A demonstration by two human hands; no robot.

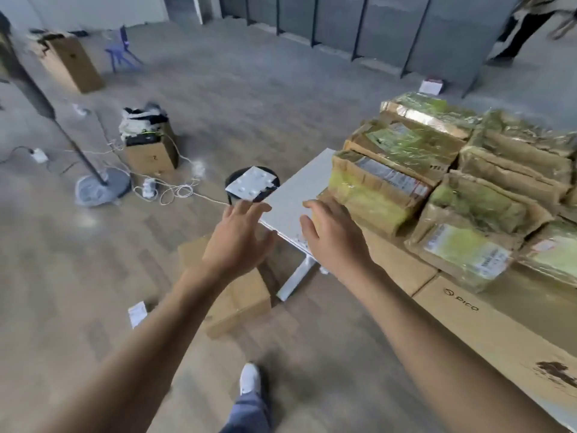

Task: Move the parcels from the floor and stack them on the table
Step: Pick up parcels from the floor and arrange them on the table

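Stretching both arms forward, I hold my left hand (237, 242) and my right hand (334, 239) open, fingers spread and loose, with nothing in either one. The right hand hovers over the near corner of the white bench (290, 195), its fingertips just beside the closest of the taped parcels (374, 195); I cannot tell whether they touch it. The left hand hangs past the bench edge, above the floor (78, 292).

Under that hand a cardboard parcel (240, 298) lies on the floor beside the white bench leg (296, 276). On the bench the taped parcels, brown with green and yellow patches and printed labels, stand packed in rows and layers, resting on a flat cardboard sheet (499, 339) printed with "PICO".

A small white slip (137, 313) lies on the floor to the left of the cardboard parcel, and my white shoe (249, 378) shows below. Farther off stand a black bin (234, 182) with a white tray across its top, a tangle of white cables (175, 190), an open carton (150, 151) stuffed with things, and a round stand base (103, 185).
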